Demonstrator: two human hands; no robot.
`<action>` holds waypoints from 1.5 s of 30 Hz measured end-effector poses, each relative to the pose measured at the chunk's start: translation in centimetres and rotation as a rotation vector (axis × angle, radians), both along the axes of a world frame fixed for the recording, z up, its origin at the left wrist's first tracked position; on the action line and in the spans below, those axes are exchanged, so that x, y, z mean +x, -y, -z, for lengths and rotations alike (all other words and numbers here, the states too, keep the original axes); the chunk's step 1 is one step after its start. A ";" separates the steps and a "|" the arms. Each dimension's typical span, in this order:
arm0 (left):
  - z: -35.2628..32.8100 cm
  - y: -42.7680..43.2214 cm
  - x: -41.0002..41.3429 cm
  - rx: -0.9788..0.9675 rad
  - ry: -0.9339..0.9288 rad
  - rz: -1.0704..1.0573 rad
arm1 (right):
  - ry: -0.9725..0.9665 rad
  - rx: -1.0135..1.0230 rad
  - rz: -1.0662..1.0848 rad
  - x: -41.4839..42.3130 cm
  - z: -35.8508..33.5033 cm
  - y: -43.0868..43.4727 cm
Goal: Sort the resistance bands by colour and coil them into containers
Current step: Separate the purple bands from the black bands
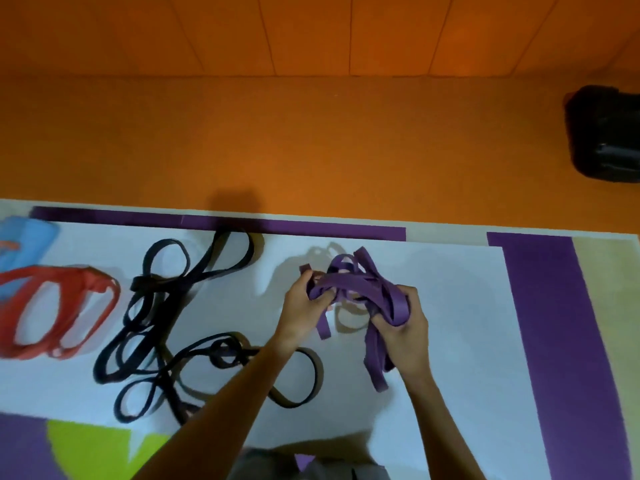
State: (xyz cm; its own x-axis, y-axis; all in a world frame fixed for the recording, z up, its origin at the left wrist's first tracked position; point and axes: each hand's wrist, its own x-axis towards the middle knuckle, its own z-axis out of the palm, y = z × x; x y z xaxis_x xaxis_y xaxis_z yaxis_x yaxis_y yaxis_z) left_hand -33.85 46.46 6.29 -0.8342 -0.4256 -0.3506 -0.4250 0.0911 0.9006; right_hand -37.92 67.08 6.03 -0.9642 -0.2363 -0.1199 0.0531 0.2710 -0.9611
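left hand (302, 301): fingers curled round purple bands (393, 299) at their 9 o'clock side
right hand (405, 330): grips the bundle's 3 o'clock side
black bands (149, 283): loose on mat (450, 323), 9 o'clock of hands

An activity room: orange carpet (311, 140), panelled wall (311, 29), bright patchwork floor mat (460, 358).

Black bag (604, 133) on orange floor (277, 140), beyond patterned mat (467, 306)
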 end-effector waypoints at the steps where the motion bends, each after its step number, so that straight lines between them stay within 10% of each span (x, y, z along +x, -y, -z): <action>1: -0.9 0.2 1.0 0.028 -0.030 -0.039 | 0.006 -0.030 -0.001 0.2 -0.9 0.9; 22: -8.6 23.0 33.2 0.621 -0.511 -0.559 | 0.071 -0.230 -0.367 25.0 -10.0 32.0; 45: -9.1 52.3 64.1 0.340 -0.550 -1.273 | 0.240 -0.064 -0.901 52.0 -7.9 72.4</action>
